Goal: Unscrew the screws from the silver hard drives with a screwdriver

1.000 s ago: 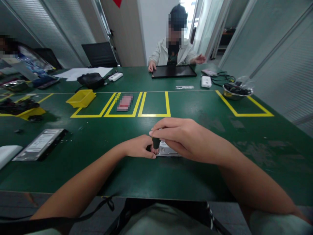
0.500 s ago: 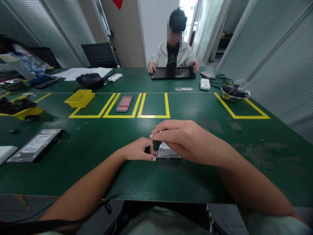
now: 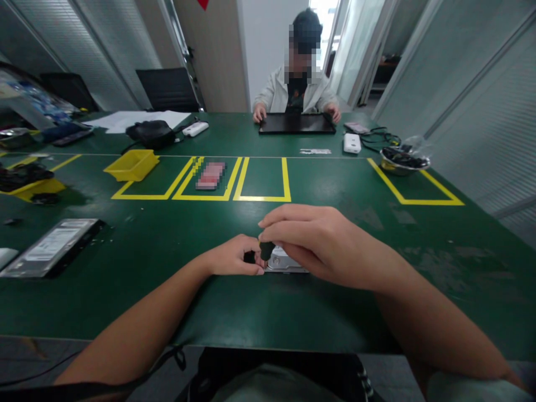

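- A smooth green tabletop (image 3: 243, 315) is gleaming.
- On it, a silvery, contoured metal case (image 3: 288, 262) is lying.
- The right hand (image 3: 318, 240) is gripping a dark screwdriver (image 3: 267, 250).
- The left hand (image 3: 234, 257) is curling at the case's left end, grip unclear.

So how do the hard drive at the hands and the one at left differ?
The central hard drive is partly hidden by the right hand, while the left-side hard drive shows its large white label. The screwdriver in the right hand stands at the central hard drive's corner; no hand touches the left-side hard drive. Both lie on the green table.
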`<state>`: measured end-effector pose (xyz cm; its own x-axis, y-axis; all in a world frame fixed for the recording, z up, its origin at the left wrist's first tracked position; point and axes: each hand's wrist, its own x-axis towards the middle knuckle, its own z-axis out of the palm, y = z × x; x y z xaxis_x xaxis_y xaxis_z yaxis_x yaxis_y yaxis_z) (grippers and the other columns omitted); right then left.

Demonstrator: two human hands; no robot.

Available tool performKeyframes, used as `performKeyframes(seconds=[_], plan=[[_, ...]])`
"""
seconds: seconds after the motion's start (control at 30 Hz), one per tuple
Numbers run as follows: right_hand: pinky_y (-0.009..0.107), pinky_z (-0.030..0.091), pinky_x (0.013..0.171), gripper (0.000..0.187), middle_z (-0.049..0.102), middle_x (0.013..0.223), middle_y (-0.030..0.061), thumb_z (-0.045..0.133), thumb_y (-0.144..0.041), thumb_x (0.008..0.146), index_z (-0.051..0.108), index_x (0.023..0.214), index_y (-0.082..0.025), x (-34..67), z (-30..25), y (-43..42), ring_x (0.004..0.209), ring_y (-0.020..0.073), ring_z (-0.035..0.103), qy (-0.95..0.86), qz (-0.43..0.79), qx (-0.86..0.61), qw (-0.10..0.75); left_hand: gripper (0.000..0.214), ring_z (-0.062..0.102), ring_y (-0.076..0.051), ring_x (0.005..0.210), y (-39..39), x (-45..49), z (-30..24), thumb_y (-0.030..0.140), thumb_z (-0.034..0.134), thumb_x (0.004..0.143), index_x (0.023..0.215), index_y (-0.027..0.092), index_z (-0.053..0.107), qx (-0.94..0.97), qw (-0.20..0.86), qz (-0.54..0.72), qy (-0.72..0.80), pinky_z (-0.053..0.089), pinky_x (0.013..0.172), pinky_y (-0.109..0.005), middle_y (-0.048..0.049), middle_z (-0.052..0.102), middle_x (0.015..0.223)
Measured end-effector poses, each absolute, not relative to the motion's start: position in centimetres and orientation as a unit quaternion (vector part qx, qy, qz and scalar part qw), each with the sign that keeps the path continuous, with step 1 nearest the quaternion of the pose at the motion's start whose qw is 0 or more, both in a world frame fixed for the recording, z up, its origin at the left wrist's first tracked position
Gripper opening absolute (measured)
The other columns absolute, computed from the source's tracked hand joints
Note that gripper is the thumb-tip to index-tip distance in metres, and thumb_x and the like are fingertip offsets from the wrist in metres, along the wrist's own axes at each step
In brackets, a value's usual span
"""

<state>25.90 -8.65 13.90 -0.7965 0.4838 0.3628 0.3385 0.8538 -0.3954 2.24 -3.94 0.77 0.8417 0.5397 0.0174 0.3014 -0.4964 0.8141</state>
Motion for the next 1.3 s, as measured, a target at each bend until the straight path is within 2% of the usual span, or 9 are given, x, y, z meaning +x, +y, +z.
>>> performKeyframes(seconds=[0.3,0.57,0.73,0.9,1.3], plan=[[0.027,0.047,0.082,0.021,0.063,0.103,0.0081,0.046,-0.013,0.097,0.067,0.1,-0.013,25.68,13.87,-8.38,0.093,0.0145,0.057,-0.929,0.172,-0.229,0.235,0.015,0.064,-0.015,0.077,-3.98,2.2,0.5,0.027,0.07,0.082,0.088,0.014,0.069,0.863,0.416,0.149,0.245,0.05,0.073,-0.026,-0.0029,0.07,0.085],[0.03,0.047,0.096,0.024,0.068,0.113,0.0081,0.048,-0.006,0.092,0.069,0.102,-0.013,25.88,13.48,-8.01,0.108,0.0158,0.06,-0.932,0.161,-0.181,0.269,0.016,0.065,-0.015,0.077,-4.11,2.34,0.92,0.029,0.07,0.082,0.087,0.014,0.069,0.852,0.432,0.143,0.258,0.05,0.074,-0.026,-0.0029,0.071,0.084],[0.027,0.046,0.1,0.029,0.069,0.118,0.0067,0.048,-0.001,0.089,0.069,0.105,-0.013,25.98,13.23,-7.86,0.112,0.0136,0.061,-0.929,0.169,-0.183,0.272,0.015,0.064,-0.014,0.076,-4.17,2.47,1.12,0.028,0.07,0.081,0.084,0.014,0.068,0.852,0.427,0.151,0.263,0.049,0.074,-0.025,-0.0022,0.071,0.082],[0.025,0.046,0.1,0.032,0.066,0.123,0.0064,0.047,0.001,0.088,0.068,0.106,-0.014,26.11,13.12,-7.81,0.114,0.0122,0.061,-0.927,0.183,-0.186,0.269,0.016,0.065,-0.015,0.077,-4.05,2.41,0.85,0.029,0.071,0.081,0.084,0.013,0.068,0.856,0.424,0.154,0.252,0.049,0.074,-0.025,-0.0029,0.071,0.083],[0.022,0.045,0.1,0.027,0.068,0.116,0.0073,0.05,0.0,0.087,0.068,0.104,-0.01,25.91,12.96,-7.88,0.111,0.0141,0.061,-0.926,0.205,-0.178,0.263,0.019,0.065,-0.017,0.079,-3.89,2.27,0.73,0.032,0.072,0.082,0.087,0.014,0.07,0.859,0.42,0.148,0.252,0.051,0.075,-0.027,-0.0045,0.073,0.086]])
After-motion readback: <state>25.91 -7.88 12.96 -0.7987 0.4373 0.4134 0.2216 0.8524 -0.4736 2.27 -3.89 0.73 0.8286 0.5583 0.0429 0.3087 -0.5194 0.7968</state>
